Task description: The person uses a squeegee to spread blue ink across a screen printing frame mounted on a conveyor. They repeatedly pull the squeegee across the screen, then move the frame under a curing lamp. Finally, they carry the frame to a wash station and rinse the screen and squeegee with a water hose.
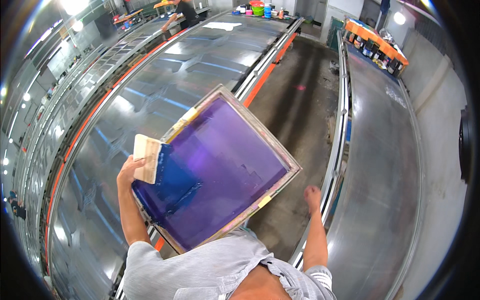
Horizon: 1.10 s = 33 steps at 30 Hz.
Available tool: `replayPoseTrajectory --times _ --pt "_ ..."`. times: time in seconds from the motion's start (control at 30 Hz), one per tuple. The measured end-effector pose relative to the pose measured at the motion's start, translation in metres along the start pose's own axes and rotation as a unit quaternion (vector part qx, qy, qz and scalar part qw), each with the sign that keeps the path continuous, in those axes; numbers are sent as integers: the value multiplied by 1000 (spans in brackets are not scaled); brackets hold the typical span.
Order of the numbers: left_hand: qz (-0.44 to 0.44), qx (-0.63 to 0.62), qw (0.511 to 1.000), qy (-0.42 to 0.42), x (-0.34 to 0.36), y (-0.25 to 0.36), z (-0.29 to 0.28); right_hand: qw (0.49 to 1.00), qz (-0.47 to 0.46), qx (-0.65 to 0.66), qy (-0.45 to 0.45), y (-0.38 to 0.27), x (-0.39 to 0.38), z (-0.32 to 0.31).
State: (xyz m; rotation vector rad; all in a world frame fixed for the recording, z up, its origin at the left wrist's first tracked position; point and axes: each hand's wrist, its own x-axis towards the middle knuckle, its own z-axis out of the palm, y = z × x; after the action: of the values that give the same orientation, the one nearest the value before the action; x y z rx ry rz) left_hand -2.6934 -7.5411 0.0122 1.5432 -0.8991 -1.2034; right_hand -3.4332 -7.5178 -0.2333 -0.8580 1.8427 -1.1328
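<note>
My left hand (129, 170) is closed round the pale wooden handle of a squeegee (146, 159), at the left side of a screen printing frame (259, 129). The squeegee's blade edge is coated in dark blue ink. Purple mesh (225, 165) fills the frame, which is tilted in front of my body. A pool of blue ink (172, 177) lies on the mesh beside the squeegee. What supports the frame from beneath is hidden. Away to the right, my right hand (313, 196) hangs over the aisle by the right table's rail, fingers curled, with nothing visible in it.
Long metal-topped printing tables (220, 55) with rails run along the left; another table (375, 150) stands along the right wall. Between them lies a concrete aisle (300, 90). Coloured tubs (257, 9) and an orange-topped shelf of containers (372, 42) stand far off. Another person (187, 12) works at the back.
</note>
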Motion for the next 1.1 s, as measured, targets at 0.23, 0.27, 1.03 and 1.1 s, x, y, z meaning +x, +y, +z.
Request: replayPoseTrajectory --times 0.23,0.27,1.03,1.1 --pt "86 -27 995 31 162 12 88 993 -11 103 52 -68 199 22" --pt "80 -69 994 28 177 30 124 993 36 95 55 -33 200 21" --pt "43 76 996 -29 784 235 632 972 188 122 -69 -191 928 1" --pt "104 104 989 -6 840 243 660 982 93 149 -61 -287 1041 -7"
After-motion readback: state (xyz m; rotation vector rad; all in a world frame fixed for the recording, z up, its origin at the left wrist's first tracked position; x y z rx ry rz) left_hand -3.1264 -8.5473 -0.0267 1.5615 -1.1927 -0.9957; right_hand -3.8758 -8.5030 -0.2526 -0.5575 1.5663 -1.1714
